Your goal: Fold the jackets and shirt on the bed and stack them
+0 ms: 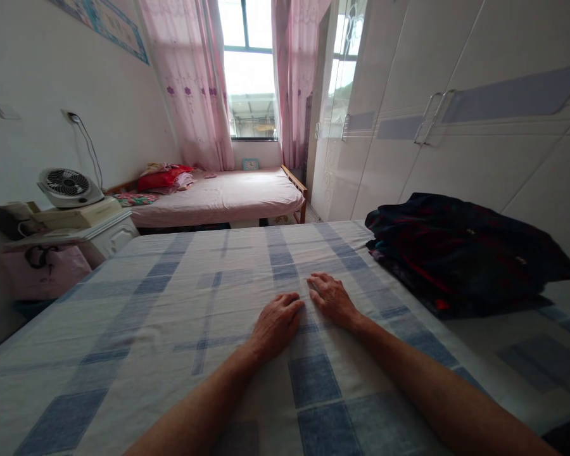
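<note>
My left hand [278,321] rests palm down on the bed sheet [166,342], which is white with blue stripes and blocks. Close to its right, my right hand [331,299] lies on the same sheet, slightly farther from me. A small gap separates the two hands. The fingers of both are loosely spread, and neither holds anything. To the right of my right hand, a pile of dark clothes [460,247] with red patches sits on the bed, apart from the hand.
A white wardrobe [394,95] lines the right side. Beyond the bed stands a smaller bed [237,190] with pink bedding and a small clock [251,164]. At left, a fan [69,185] sits above a bedside cabinet [116,234], with a pink bag [52,272] beside it.
</note>
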A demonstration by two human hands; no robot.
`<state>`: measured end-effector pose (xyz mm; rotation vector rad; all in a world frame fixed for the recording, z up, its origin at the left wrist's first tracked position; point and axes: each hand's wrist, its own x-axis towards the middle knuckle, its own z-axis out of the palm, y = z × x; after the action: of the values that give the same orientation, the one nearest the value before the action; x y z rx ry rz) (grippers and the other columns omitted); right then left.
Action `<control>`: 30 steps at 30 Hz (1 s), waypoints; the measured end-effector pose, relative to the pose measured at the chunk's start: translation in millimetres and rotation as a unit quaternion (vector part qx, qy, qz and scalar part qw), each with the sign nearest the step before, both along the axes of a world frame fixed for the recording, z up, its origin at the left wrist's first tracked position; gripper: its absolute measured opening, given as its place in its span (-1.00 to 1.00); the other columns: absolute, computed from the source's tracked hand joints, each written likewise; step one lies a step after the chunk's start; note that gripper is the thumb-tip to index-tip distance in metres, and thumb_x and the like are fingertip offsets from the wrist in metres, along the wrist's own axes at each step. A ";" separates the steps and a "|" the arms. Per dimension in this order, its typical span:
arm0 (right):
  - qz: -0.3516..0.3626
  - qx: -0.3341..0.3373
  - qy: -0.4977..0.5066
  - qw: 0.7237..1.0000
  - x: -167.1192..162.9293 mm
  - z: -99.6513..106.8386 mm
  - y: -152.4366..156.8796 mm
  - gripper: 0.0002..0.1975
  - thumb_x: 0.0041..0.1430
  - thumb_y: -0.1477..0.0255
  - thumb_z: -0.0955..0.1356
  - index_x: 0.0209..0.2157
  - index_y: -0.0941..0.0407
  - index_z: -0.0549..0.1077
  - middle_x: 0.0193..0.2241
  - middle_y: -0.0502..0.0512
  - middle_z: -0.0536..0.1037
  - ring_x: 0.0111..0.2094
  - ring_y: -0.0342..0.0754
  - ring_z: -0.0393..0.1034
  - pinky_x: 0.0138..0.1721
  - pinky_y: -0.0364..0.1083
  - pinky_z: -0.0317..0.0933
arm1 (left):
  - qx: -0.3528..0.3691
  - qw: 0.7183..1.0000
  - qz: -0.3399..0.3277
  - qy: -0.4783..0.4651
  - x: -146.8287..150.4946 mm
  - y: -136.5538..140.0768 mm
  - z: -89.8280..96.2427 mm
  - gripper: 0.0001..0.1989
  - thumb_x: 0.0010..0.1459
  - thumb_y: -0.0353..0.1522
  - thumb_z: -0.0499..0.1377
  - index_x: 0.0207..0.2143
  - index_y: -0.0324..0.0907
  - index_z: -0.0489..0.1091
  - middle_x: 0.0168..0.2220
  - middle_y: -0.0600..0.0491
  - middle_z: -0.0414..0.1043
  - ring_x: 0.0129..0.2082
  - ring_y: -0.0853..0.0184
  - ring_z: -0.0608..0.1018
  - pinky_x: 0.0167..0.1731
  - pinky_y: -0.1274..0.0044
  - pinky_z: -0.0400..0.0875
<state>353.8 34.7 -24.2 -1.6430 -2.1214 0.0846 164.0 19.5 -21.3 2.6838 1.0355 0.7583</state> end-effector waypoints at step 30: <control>-0.554 0.326 0.270 0.717 264.8 71.6 -74.1 -0.41 -0.06 0.33 0.27 0.04 0.26 0.23 0.06 0.43 0.25 0.13 0.30 0.09 0.07 0.29 0.01 | 0.021 1.000 -0.005 0.002 -2.5 9.6 -10.6 -0.68 0.16 -0.45 -0.01 -0.10 -0.19 0.44 -0.01 -0.07 0.42 -0.02 0.19 0.45 -0.01 0.31 0.38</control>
<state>618.5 -39.4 47.4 -1.8021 -0.3983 -0.4514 161.5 29.2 -31.9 2.7254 1.0163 0.7812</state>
